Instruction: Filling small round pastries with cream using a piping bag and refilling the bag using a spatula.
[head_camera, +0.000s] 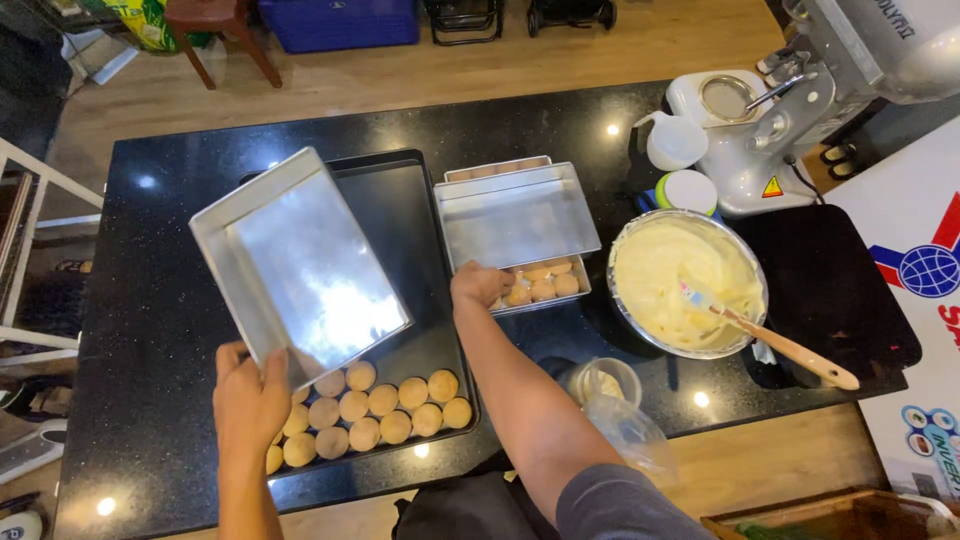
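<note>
Empty rectangular metal pan is tilted above the dark baking tray of round cookies; my left hand grips its near corner. My right hand, curled narrow, reaches into the cookie-filled pan, beside the batter bowl.

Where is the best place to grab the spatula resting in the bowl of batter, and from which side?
Take the spatula by its bare wooden handle, from the bowl's lower right. The handle juts out over the rim, clear of the batter, while the blade end is buried and messy.
</note>
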